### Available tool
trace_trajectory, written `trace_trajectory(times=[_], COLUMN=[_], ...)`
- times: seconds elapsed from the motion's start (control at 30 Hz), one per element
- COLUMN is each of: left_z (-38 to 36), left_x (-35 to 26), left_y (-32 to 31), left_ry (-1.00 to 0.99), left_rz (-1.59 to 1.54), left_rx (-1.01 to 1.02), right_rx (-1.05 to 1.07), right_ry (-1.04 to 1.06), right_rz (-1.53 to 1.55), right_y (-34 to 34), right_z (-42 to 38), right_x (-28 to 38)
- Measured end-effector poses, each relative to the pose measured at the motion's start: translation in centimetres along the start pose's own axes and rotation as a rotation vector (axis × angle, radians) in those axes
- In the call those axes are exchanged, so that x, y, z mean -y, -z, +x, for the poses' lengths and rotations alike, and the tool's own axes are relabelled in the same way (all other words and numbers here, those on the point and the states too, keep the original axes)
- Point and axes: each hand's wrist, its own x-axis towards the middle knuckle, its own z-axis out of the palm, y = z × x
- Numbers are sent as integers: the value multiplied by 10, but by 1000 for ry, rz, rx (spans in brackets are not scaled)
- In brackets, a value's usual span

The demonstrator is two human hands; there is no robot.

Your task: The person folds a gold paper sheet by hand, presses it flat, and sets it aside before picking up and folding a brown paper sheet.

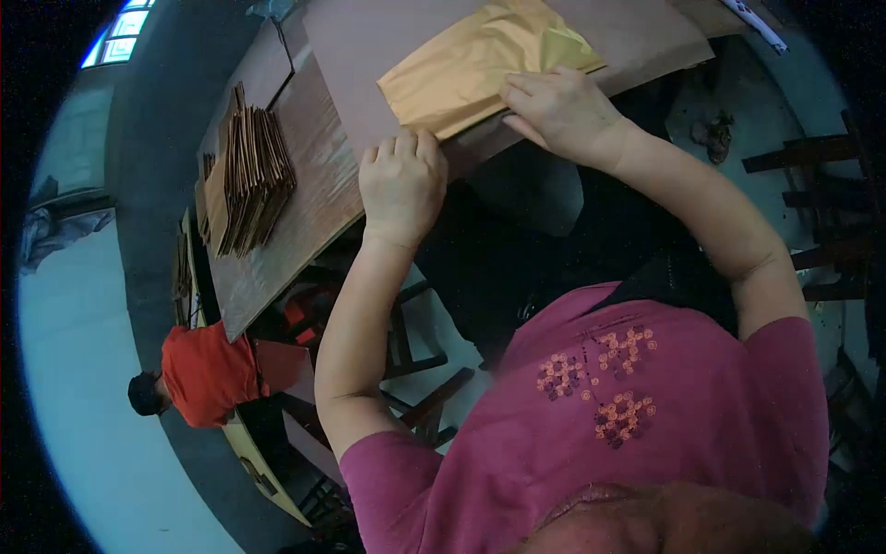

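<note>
A yellow-brown paper piece (480, 69), creased and shiny at its right end, lies on a large brown sheet (346, 55) over the table. At its near left corner is my left hand (403, 180), knuckles up, fingers curled over the edge. My right hand (565, 115) is at the near edge further right, its fingers bent onto the paper and the thumb below the edge. Both hands are closed on the paper's near edge; the fingertips of the left are hidden.
A stack of folded brown cardboard pieces (249, 185) stands on the wooden table (318, 166) at the left. A person in red (208, 374) is beyond the table's corner. Wooden stools (821, 203) stand at the right, and more stools (429, 397) are below the table.
</note>
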Motion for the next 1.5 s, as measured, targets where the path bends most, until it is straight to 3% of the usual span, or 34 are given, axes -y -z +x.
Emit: trace_trajectory(times=[0.2, 0.37, 0.6, 0.73, 0.9, 0.93, 1.0, 1.17, 1.23, 1.3, 1.37, 1.4, 1.5], left_z=[-13, -23, -25, -25, -29, -28, -23, 2, 19, 28, 32, 30, 27], left_x=[1, 6, 10, 12, 17, 19, 21, 37, 36, 45, 45, 45, 51], left_y=[-7, -23, -24, -17, -18, -16, -14, 8, 33, 32, 49, 55, 48], left_ry=[3, -78, -61, 44, 105, 145, 188, 215, 289, 329, 526, 633, 813], left_rz=[39, 7, -52, -183, -361, -372, -328, -261, -403, -483, -865, -1027, -1395], left_rx=[77, -145, -47, -12, -82, -14, 37, 41, -120, -396, -517, -547, -557], right_rx=[-74, -84, -93, -261, -255, -263, -89, -38, 2, -272, -48, -58, -106], right_ry=[18, 43, 69, 112, 96, 111, 40, -40, -57, 92, -196, -210, -234], right_rz=[-32, -35, -27, 13, 7, 6, 53, 85, 43, 141, 144, 109, 953], right_y=[-12, -13, -10, -12, -8, -7, -1, 8, 12, 28, 57, 69, 106], right_z=[-1, -1, -2, 3, 4, 4, 7, 24, 34, 55, 74, 78, 92], right_x=[-6, -11, -10, -11, -8, -8, -8, 3, -8, -24, -41, -56, -67])
